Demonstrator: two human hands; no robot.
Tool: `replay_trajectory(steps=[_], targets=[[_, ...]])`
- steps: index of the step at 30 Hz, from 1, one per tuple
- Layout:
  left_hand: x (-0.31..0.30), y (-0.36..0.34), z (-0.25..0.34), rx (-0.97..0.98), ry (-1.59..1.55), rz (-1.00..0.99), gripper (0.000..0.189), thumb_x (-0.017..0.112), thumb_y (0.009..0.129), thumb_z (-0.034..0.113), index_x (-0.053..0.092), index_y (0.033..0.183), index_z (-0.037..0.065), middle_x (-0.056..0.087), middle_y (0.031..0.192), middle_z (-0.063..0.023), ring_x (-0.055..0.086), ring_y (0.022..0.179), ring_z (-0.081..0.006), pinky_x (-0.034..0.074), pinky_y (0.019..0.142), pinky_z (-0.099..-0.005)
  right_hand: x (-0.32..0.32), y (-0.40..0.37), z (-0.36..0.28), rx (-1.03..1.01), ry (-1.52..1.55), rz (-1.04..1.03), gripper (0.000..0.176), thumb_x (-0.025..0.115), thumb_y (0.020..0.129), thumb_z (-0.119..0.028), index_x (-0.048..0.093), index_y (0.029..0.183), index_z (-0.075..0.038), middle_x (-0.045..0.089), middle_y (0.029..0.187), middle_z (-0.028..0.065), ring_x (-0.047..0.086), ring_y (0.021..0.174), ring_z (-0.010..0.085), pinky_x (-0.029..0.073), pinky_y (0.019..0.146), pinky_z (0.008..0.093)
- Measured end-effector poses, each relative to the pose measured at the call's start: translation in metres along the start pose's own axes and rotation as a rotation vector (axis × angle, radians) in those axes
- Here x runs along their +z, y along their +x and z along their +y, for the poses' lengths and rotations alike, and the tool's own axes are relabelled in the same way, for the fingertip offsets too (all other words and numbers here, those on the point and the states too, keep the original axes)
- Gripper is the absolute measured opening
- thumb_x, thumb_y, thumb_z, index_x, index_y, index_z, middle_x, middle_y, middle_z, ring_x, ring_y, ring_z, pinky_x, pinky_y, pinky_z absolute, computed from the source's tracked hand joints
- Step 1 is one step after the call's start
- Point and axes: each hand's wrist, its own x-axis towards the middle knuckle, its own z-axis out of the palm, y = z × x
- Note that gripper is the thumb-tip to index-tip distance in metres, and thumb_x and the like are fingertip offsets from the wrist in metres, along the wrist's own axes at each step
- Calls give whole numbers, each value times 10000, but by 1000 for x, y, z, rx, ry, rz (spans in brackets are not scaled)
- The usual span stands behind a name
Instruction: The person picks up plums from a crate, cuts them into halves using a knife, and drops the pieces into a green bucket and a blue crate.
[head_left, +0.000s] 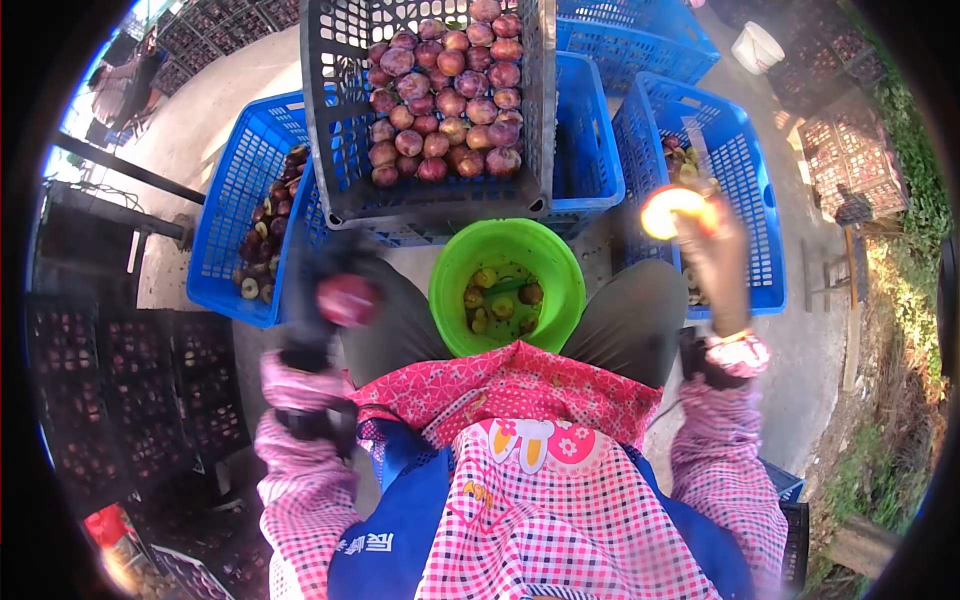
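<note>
My left hand (322,268), in a dark glove and blurred by motion, is closed on a dark red plum (347,300) left of the bucket. Raised over the right blue crate, my right hand (715,255) grips a bright yellow-orange piece of fruit (668,212), which looks like a cut plum; glare hides its detail. Between my knees stands a green bucket (450,265) with several pieces of plum at its bottom. Beyond it, a black crate (322,130) full of whole plums (450,90) is tilted towards me.
A blue crate (215,255) on the left holds dark plums (262,235). The right blue crate (735,150) holds cut fruit. Another blue crate (590,130) is under the black one. Stacked crates (130,390) stand at the left, and a white bucket (757,48) lies far right.
</note>
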Motion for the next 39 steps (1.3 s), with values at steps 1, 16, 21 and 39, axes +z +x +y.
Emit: replay_trajectory(steps=[1, 16, 21, 39], targets=[[-68, 15, 28, 60, 60, -68, 728, 382, 987, 589, 485, 1343, -37, 611, 1233, -208, 654, 1040, -278, 545, 891, -396, -26, 6, 21, -3, -126, 89, 340, 723, 892, -176, 621, 1164, 1, 664, 1103, 98, 619, 1000, 140, 498, 868, 292], [54, 244, -78, 442, 1761, -666, 330, 593, 896, 222, 612, 1186, 64, 642, 1104, -168, 642, 950, -304, 506, 802, -413, -7, -2, 87, 374, 227, 98, 244, 639, 953, -136, 668, 1144, 12, 681, 994, 38, 612, 900, 95, 473, 826, 258], [59, 259, -94, 302, 1843, -644, 322, 586, 908, 243, 613, 1179, 73, 647, 1073, -145, 644, 900, -272, 508, 755, -388, -20, -13, 71, 289, 103, 46, 348, 544, 994, -255, 635, 1223, -8, 640, 1130, 62, 601, 953, 113, 481, 817, 256], [93, 37, -71, -374, -608, -439, 479, 430, 1023, 477, 535, 1257, 73, 650, 1076, -42, 627, 880, -137, 497, 676, -273, 118, -63, -49, 17, 214, -230, 226, 532, 1013, -228, 589, 1089, -23, 622, 753, 152, 643, 651, 301, 483, 596, 375]])
